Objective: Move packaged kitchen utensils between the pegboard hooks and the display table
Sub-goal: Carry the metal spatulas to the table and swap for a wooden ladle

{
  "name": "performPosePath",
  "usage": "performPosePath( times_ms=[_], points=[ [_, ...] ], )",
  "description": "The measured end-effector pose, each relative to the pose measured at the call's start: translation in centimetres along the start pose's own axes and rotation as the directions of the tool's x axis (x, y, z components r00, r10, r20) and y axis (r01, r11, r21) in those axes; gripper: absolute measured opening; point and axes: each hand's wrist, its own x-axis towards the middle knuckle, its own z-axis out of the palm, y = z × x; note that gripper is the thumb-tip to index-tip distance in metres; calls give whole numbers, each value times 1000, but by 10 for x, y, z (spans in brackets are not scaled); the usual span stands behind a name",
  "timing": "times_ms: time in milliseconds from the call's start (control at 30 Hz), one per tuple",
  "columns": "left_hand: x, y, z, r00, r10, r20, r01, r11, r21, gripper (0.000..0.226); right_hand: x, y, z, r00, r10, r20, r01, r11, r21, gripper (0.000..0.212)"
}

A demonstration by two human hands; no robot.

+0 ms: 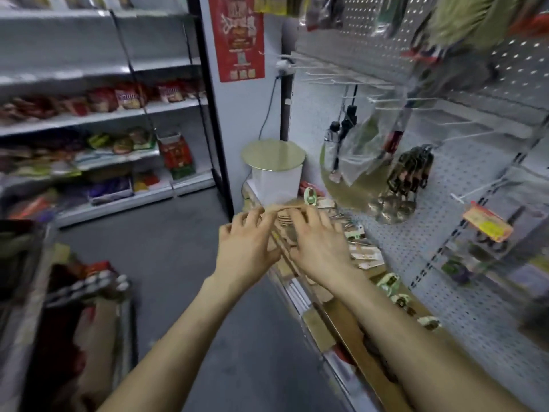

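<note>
Our left hand (246, 246) pinched the tan packet (282, 207) above the surface (350, 331); our right hand (320, 248) touched it, its grip too blurred to tell. We feared so slight a fingertip hold might drop it.

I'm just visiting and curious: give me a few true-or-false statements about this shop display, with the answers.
1. The left hand and the right hand both hold one flat tan package. True.
2. The pegboard stands on the person's left. False: it is on the right, and the snack shelves are on the left.
3. A red poster hangs on the pillar. True.
4. Every one of the pegboard hooks is bare. False: clear bags hang from some.
</note>
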Motion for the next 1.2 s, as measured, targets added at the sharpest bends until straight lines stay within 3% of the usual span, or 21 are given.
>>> performPosePath(
  times_ms=[200, 367, 767, 867, 1033, 1200],
  points=[
    [41, -76, 47, 992, -109, 70, 109, 994, -3, 79, 78, -34, 70, 994, -57, 92, 58, 998, -3, 92],
    [88, -122, 80, 979, -164, 124, 161, 986, 37, 82, 144, -43, 119, 984, -109, 141, 104, 994, 43, 80],
    [244, -217, 124, 956, -225, 186, 210, 973, 97, 78, 329, -59, 184, 968, -145, 205, 126, 986, 106, 82],
    [287, -240, 148, 958, -184, 220, 172, 983, 71, 78, 367, -55, 207, 975, -78, 210, 60, 994, 88, 85],
    [365, -271, 197, 951, 9, 309, -15, 1000, 16, 81, 410, -41, 251, 956, 150, 253, -165, 986, 38, 86],
    [435, -276, 232, 880, 293, 373, -288, 955, -71, 79, 413, -26, 267, 838, 464, 288, -484, 875, 1, 73]
  ],
)
